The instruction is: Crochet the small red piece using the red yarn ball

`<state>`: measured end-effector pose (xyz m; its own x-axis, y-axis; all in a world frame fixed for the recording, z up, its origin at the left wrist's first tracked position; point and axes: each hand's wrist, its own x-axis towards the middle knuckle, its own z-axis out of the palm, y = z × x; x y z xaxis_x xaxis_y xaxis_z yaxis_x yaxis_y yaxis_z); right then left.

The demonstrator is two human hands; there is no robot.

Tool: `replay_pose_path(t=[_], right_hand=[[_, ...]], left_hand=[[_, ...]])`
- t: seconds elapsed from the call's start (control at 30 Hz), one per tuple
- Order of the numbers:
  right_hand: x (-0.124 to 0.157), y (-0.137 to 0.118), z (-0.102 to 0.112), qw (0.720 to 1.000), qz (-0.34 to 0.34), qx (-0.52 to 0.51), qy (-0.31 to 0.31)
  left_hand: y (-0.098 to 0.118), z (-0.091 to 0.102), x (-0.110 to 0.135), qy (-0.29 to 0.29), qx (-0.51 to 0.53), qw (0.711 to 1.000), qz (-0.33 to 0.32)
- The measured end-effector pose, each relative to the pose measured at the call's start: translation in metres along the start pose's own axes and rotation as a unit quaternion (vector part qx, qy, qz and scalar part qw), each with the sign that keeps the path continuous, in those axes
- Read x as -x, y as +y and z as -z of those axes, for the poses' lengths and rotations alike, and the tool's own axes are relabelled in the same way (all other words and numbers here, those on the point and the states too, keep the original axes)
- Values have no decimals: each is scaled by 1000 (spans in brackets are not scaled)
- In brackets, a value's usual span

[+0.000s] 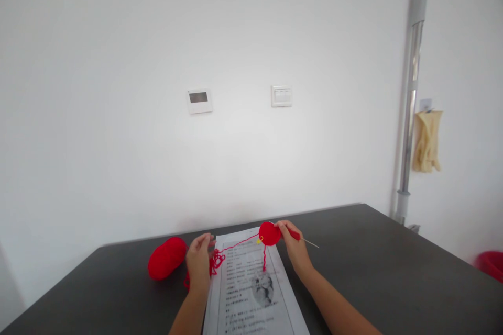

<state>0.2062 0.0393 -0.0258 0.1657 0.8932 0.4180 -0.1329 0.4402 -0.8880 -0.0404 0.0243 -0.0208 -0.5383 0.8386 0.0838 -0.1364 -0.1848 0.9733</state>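
Note:
My right hand [291,245] is closed on a crochet hook [310,243] and the edge of a small red crocheted disc [269,234]. The hook's red handle and thin pale shaft stick out to the right. A yellow stitch marker [259,239] hangs at the disc's left edge, and a short yarn tail dangles below. From the disc, a strand of red yarn [239,243] stretches left to loose loops [218,260] beside my left hand [199,260]. That hand's fingers are curled together on the yarn, their tips partly hidden. Left of it lies a red yarn ball [167,258].
A printed sheet [251,314] with text and a round picture lies under both hands on the dark table [393,277]. Behind stands a white wall with a panel [199,101] and a switch [282,96]. A metal pole [411,131] and hanging pale gloves [427,141] are at right.

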Motion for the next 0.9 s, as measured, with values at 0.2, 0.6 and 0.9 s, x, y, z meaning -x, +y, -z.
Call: replay_pose_path(t=[0.2, 0.6, 0.9], right_hand=[[3, -4, -2, 996, -25, -20, -84], [25, -4, -27, 975, -24, -21, -219], [36, -1, -34, 972, 7, 42, -229]], left_hand=[[8, -18, 20, -44, 38, 997, -41], [-3, -46, 48, -194, 223, 937, 186], [24, -34, 50, -259, 346, 872, 230]])
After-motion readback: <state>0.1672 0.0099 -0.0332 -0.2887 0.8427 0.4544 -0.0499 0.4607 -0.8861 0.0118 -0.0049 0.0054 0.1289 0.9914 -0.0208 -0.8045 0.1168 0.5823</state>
